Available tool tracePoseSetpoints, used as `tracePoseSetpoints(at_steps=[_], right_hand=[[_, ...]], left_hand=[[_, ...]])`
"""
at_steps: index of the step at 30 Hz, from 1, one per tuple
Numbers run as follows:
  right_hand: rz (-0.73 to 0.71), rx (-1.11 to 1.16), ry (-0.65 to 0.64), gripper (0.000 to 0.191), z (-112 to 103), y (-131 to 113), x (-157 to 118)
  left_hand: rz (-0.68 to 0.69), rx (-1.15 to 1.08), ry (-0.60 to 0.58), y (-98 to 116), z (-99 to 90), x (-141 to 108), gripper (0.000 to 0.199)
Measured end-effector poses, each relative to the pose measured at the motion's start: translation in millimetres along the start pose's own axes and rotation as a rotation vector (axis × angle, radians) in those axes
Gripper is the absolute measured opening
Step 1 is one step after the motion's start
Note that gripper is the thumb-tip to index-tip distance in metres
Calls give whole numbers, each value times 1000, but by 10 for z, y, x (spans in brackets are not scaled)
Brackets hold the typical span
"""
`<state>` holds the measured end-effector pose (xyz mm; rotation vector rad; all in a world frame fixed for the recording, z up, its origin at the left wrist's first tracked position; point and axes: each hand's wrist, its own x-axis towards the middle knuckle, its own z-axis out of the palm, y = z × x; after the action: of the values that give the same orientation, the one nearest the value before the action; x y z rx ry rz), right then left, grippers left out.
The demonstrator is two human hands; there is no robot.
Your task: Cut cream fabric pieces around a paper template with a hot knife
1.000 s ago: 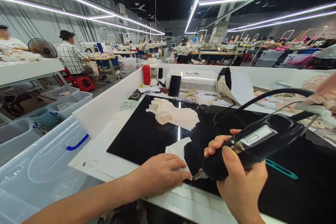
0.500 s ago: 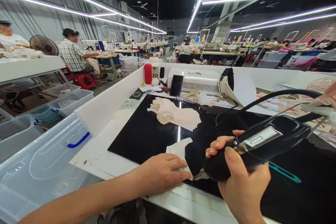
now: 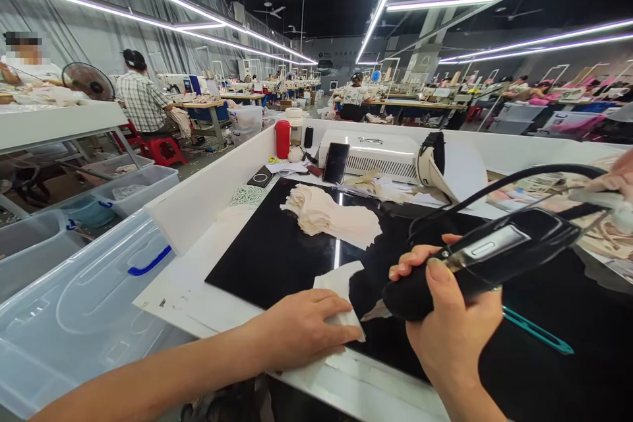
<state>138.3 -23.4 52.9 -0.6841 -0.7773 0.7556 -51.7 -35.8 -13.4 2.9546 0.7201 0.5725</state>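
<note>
My left hand (image 3: 311,330) lies palm down on a small white fabric piece (image 3: 341,281) at the front edge of the black board (image 3: 262,257), its fingers together and pressing on the cloth. My right hand (image 3: 450,316) is wrapped round a black corded handheld tool (image 3: 494,250), thumb on top. The tool's front end points at the fabric under my left fingers; a thin pale bit (image 3: 376,311) shows between them. Farther back on the board sits a stack of cream fabric pieces (image 3: 331,214). A teal tool (image 3: 539,331) lies right of my right hand.
A phone (image 3: 336,162) leans on a white vented box (image 3: 380,153) behind the board. A red bottle (image 3: 283,139) stands at the back left. Clear bins (image 3: 99,310) are at the left. Another person's hand (image 3: 620,178) is at the right edge, by the cable.
The camera view has shifted slightly. My left hand remains on the fabric, while my right hand and the black tool have moved very little.
</note>
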Motion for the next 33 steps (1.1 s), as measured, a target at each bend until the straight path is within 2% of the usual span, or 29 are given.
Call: tracePoseSetpoints(at_steps=[9,15,21,28,33], right_hand=[[-33,-23,-61,46,-11,84,-35],[-38,-62,-53,43,11,91,-21],[-51,6,-23,46,58,94,49],[-59,-12,-62,45,71,189,57],[-46,-57,-67,43,47,177,28]], left_hand=[[-21,-18,1,0,-24,-1,27],[-51,-31,-23,-2,-66,10,27],[-58,-38,-23,-3,-55,-2,29],[-72,-47,-22,-10,-54,5,30],[-129,-17,-16,150,-43,10,33]])
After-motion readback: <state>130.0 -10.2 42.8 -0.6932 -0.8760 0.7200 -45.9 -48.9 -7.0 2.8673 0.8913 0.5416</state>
